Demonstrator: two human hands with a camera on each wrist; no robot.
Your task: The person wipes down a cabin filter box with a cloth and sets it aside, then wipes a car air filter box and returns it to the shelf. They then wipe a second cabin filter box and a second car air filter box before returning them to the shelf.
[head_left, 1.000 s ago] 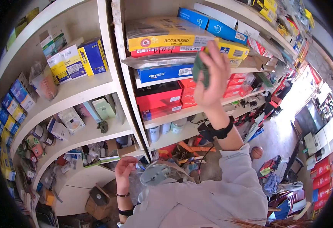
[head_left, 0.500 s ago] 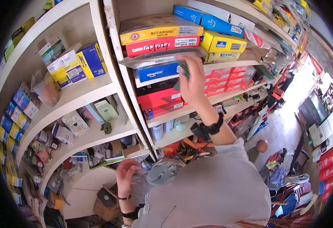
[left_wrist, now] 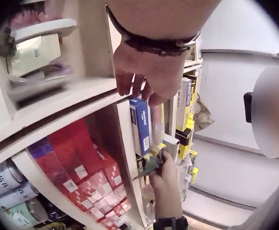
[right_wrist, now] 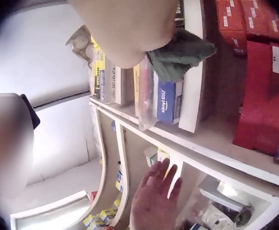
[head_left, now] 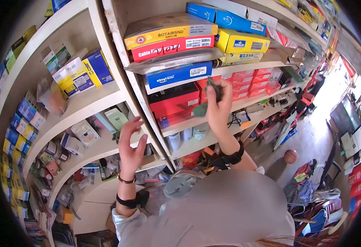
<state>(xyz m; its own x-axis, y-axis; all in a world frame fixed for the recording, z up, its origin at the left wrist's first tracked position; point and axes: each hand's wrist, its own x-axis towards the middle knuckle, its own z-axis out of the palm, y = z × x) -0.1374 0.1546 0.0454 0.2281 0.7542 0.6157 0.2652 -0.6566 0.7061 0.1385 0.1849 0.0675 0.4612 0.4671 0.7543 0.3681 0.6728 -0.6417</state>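
Observation:
My right hand (head_left: pixel 219 113) grips a crumpled dark green cloth (right_wrist: pixel 180 55) in front of the shelf's right bay. Just behind and left of it is a blue box (head_left: pixel 160 81) on the shelf. Over that box lie a flat plastic-wrapped packet (head_left: pixel 176 61), a red cabin filter box (head_left: pixel 151 53) and a yellow box (head_left: pixel 168 35). My left hand (head_left: pixel 131 148) is raised lower and to the left, near the upright between the bays. Its fingers are spread and loosely bent, with nothing held.
Red boxes (head_left: pixel 175 101) fill the level below, with cans (head_left: pixel 200 131) under them. At left a curved shelf unit (head_left: pixel 106 99) holds boxes and bagged parts. A grey-green round stool seat (head_left: pixel 180 186) stands low in front. A basketball (head_left: pixel 290 156) lies on the floor at right.
The right hand has come down and away from the yellow boxes with the cloth, which now hangs beside the red boxes. The left hand has risen and spread its fingers.

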